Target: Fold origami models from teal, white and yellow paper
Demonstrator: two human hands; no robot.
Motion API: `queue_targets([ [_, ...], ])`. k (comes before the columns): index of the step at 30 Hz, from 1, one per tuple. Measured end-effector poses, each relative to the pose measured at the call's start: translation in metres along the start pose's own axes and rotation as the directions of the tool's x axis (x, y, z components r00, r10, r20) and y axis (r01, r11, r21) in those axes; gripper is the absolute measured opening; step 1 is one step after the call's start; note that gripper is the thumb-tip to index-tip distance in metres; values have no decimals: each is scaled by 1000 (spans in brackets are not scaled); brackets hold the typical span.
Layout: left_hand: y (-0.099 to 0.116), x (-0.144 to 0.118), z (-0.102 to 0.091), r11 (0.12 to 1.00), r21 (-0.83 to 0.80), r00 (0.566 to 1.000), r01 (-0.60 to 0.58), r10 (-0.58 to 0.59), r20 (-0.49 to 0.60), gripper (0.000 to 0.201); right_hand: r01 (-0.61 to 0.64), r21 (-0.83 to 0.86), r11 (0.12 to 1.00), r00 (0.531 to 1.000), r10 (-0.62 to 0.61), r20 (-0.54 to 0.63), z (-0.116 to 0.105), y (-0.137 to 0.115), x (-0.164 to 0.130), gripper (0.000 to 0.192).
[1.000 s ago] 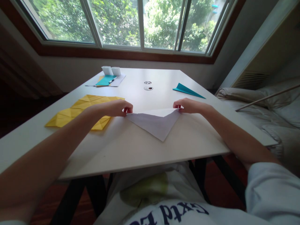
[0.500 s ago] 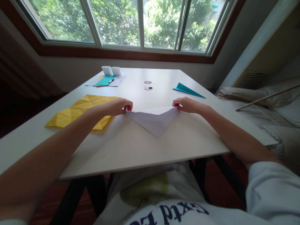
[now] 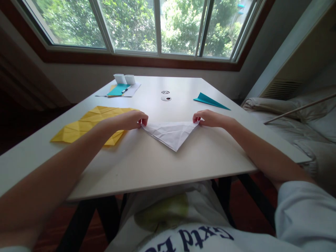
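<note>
A creased sheet of white paper, folded into a triangle, spans the gap between my hands with one corner pointing toward me. My left hand is closed, pinching the triangle's left corner. At the right corner, the fingers of my right hand pinch the paper too. Beneath and beside my left forearm lies a creased yellow paper, partly hidden by the arm. Beyond my right hand rests a folded teal paper with a long pointed shape.
On the white table, two round stickers lie past the paper. At the far left are teal paper, a pen and two small white boxes. A cream sofa stands to the right, with a stick across it.
The white paper's far part, raised with a dip in its upper edge before, now lies flatter, showing a creased face and a straighter upper edge. Both hands keep their pinch and have barely shifted.
</note>
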State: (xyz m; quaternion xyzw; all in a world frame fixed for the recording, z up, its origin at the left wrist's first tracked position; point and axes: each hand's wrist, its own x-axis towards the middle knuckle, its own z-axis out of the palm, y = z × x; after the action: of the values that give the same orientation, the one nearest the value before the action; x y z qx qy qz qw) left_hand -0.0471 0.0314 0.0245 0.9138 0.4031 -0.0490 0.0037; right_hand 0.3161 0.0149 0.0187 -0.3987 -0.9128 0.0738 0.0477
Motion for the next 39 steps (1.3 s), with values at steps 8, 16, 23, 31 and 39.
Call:
queue_targets([
  [8, 8, 0, -4, 999, 46, 1000, 29, -29, 3, 18, -6, -3, 1000, 1000, 6, 21, -2, 0, 0, 26],
  [16, 2, -2, -8, 1000, 23, 998, 2, -3, 59, 16, 26, 19, 999, 997, -27, 70, -6, 1, -1, 29],
  [23, 16, -9, -13, 998, 50, 998, 33, -35, 54, 17, -35, -84, 996, 998, 38, 43, -5, -12, -2, 23],
  [31, 65, -3, -2, 992, 126, 995, -11, 23, -93, 30, -21, -168, 986, 999, 14, -45, 9, -39, 6, 29],
  [39, 96, 7, 20, 980, -12, 966, -201, 196, -166, 37, 157, -130, 979, 982, -169, -86, 29, -62, 12, 46],
])
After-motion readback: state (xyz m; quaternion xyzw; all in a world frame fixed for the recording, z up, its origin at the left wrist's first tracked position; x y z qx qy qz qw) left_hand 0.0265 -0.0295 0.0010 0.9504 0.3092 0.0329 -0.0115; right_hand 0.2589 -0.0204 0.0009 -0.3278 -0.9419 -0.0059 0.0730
